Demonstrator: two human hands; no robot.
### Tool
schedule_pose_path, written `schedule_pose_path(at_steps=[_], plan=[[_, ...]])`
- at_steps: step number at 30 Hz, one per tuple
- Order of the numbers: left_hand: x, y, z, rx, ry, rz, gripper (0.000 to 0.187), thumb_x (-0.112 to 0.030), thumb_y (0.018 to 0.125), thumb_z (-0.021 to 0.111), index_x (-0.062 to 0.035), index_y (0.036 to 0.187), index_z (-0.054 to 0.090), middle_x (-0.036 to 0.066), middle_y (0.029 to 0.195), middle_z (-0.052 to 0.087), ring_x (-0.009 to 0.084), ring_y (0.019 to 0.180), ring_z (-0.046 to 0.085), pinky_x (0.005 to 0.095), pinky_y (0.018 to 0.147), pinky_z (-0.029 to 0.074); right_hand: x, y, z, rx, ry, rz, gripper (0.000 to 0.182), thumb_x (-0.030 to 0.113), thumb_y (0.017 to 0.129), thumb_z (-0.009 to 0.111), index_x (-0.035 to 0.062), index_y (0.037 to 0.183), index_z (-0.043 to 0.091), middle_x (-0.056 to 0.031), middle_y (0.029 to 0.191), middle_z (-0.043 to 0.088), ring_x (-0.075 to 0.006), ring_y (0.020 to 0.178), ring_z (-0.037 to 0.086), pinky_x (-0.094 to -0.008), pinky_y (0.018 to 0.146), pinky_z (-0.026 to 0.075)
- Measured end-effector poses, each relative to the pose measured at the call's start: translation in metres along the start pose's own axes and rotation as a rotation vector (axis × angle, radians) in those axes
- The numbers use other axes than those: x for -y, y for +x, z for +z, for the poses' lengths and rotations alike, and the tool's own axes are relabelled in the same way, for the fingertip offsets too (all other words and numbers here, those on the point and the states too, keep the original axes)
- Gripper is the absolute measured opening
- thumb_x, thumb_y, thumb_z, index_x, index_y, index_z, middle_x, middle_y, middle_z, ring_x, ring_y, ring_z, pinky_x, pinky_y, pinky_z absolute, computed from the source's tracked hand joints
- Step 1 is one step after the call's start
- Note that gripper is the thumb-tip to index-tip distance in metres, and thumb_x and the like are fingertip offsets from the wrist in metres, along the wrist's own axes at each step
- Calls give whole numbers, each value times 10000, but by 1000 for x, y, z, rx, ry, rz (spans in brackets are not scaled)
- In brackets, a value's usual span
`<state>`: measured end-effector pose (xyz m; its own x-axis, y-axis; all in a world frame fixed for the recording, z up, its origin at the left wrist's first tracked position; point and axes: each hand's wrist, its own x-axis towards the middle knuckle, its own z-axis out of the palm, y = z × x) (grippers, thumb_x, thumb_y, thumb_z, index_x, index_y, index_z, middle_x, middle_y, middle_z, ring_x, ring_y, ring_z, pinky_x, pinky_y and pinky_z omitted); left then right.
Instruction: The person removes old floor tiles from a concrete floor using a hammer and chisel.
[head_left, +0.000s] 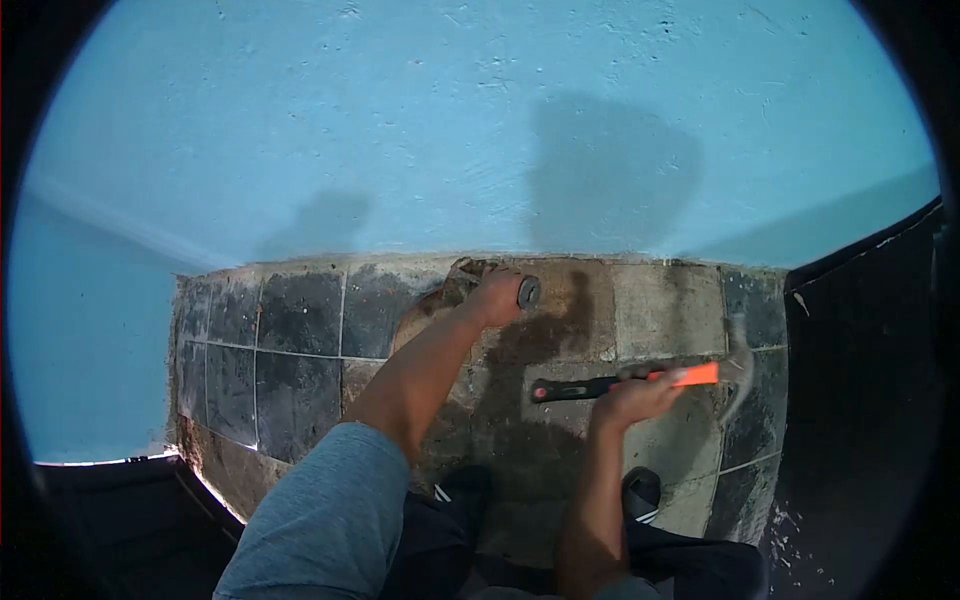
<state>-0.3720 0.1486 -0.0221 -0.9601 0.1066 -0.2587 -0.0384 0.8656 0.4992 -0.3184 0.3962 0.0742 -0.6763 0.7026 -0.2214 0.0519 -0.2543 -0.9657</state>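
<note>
My left hand is closed around a chisel near the foot of the wall. Only the round, dark butt end of the chisel shows clearly; its working end is hidden. Beside that hand, a dark, jagged bit of tile meets the wall. My right hand grips a claw hammer by its orange and black handle. The hammer's metal head points to the right, slightly blurred, apart from the chisel.
Black tiles cover the floor at left, with more at far right. Between them lies bare, brownish bedding with tile outlines. A blue wall rises ahead. My shoes stand close below the hammer. A dark surface borders the right side.
</note>
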Motion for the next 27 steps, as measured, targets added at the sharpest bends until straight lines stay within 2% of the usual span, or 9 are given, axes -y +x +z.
schedule_pose_path(at_steps=[3, 5, 8, 11, 20, 22, 25, 26, 27], plan=[[1, 1, 1, -13, -22, 6, 430, -169, 826, 705, -142, 1251, 645, 167, 1263, 632, 387, 1266, 534, 625, 1110, 344, -126, -22, -25, 302, -320, -241, 442, 421, 1091, 443, -2, 1013, 542, -74, 806, 514, -171, 645, 480, -341, 582, 448], [2, 0, 0, 3, -16, 11, 446, -171, 831, 684, -140, 1274, 636, 172, 1282, 627, 383, 1267, 540, 630, 1111, 340, -98, -55, -14, 725, -751, 12, 396, 376, 1086, 479, 1, 983, 556, -64, 784, 533, -139, 686, 498, -341, 645, 456], [-1, -4, 1, 47, 8, -1, 426, -179, 827, 701, -149, 1249, 647, 167, 1254, 642, 380, 1253, 553, 625, 1104, 353, -88, -62, -19, 667, -532, 417, 355, 360, 1082, 493, 24, 995, 565, -34, 757, 525, -126, 674, 507, -328, 632, 444], [-6, -2, -2, 22, 15, -53, 417, -197, 839, 731, -167, 1247, 649, 148, 1233, 650, 372, 1263, 546, 605, 1116, 355, -70, -39, -16, 555, -506, 401, 331, 356, 1082, 489, 57, 955, 554, -6, 739, 517, -120, 625, 497, -317, 566, 426], [-4, 4, 3, -8, 169, -110, 449, -219, 854, 768, -130, 1274, 638, 130, 1246, 637, 350, 1305, 489, 621, 1151, 276, 41, 20, 2, 52, 117, -75, 341, 383, 1103, 408, 84, 969, 502, -7, 740, 449, -122, 596, 452, -284, 506, 390], [-1, 8, 6, 4, 163, -121, 451, -201, 854, 762, -129, 1281, 636, 132, 1254, 637, 366, 1300, 488, 633, 1147, 271, -29, 2, -9, -107, -302, -382, 345, 357, 1098, 385, 71, 960, 518, -45, 747, 476, -166, 639, 470, -335, 588, 436], [-19, -2, -10, -29, 90, -101, 466, -167, 854, 751, -125, 1301, 624, 137, 1277, 633, 368, 1324, 464, 631, 1157, 258, -119, -50, -30, 479, -642, -71, 332, 354, 1088, 438, 63, 960, 532, -45, 732, 498, -161, 599, 491, -337, 537, 431], [-17, -2, -7, -34, 91, -117, 475, -165, 854, 748, -127, 1310, 619, 138, 1284, 632, 365, 1331, 457, 624, 1157, 260, -111, -63, -27, 685, -571, 351, 324, 354, 1083, 448, 68, 956, 532, -31, 714, 500, -148, 549, 480, -329, 490, 421], [-14, -1, -1, -39, 91, -132, 483, -163, 855, 746, -129, 1318, 614, 139, 1291, 631, 363, 1338, 450, 616, 1156, 262, -99, -66, -28, 672, -578, 427, 329, 365, 1082, 451, 74, 949, 527, -23, 701, 497, -140, 526, 469, -326, 466, 410]])
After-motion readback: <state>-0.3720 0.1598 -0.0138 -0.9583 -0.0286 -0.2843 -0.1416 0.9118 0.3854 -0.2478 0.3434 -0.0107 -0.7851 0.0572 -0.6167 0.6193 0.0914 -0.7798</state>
